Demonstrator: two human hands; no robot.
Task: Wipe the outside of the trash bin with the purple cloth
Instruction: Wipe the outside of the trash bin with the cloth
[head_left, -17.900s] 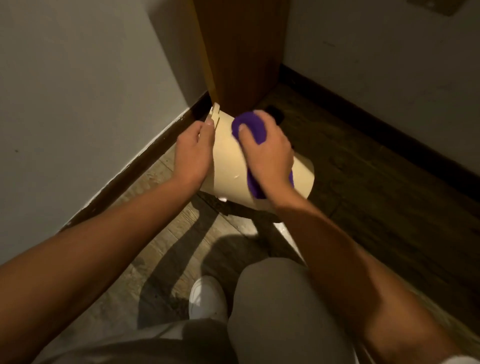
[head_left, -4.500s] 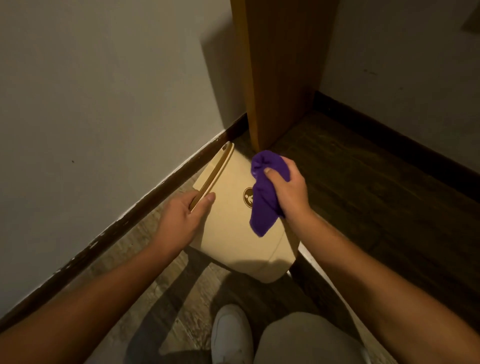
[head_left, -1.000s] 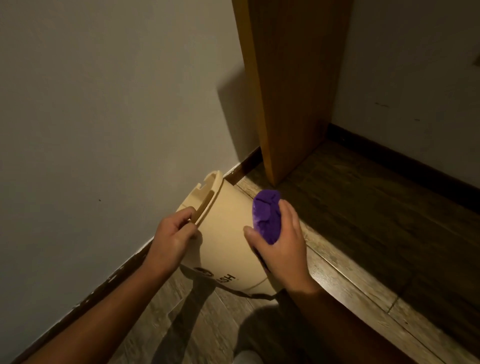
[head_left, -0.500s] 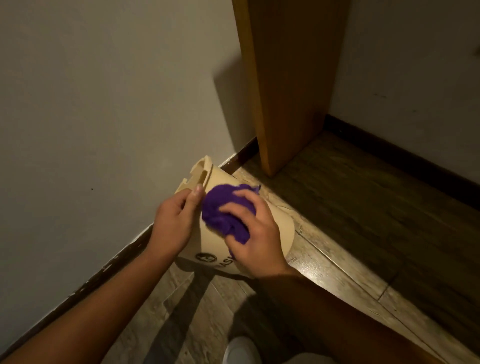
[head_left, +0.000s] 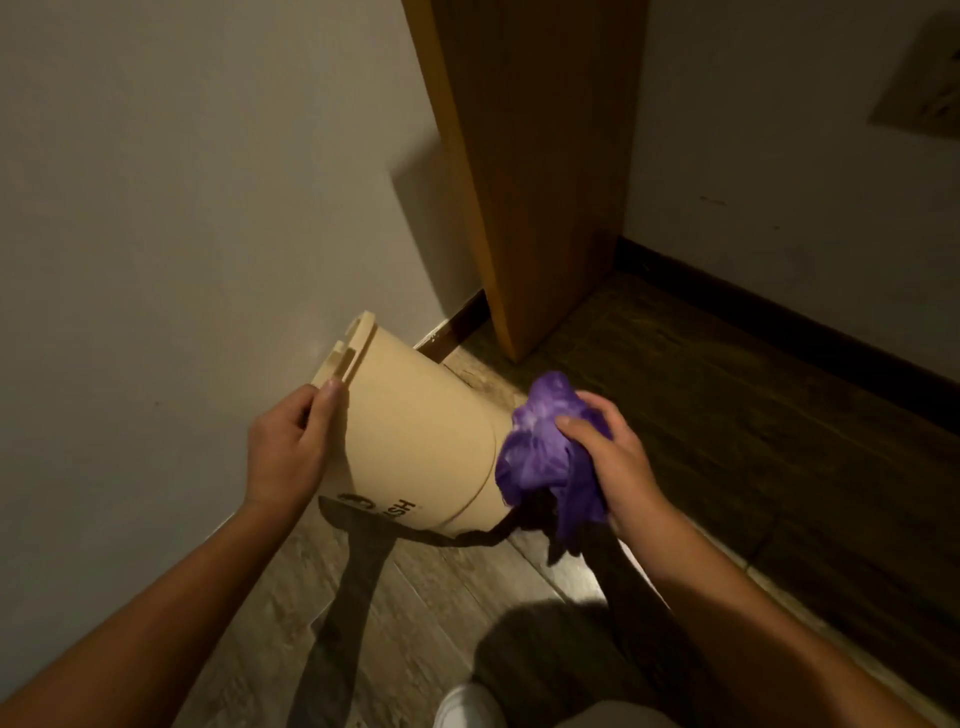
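Observation:
A cream plastic trash bin (head_left: 415, 431) is tipped on its side above the wooden floor, its notched rim pointing up-left toward the wall and dark lettering showing low on its side. My left hand (head_left: 288, 449) grips the bin at the rim end. The bunched purple cloth (head_left: 545, 452) is pressed against the bin's base end at the right, and my right hand (head_left: 610, 467) is closed around it. The bin's opening and far side are hidden.
A pale wall (head_left: 182, 208) runs close along the left with a dark baseboard. An orange-brown wooden door or panel (head_left: 530, 182) stands just behind the bin. A second wall with dark skirting closes the right. My white shoe (head_left: 467, 709) and knee are at the bottom edge.
My right hand has slid the cloth from the upper part of the bin near the rim down to its base end at the right. My left hand stays on the rim.

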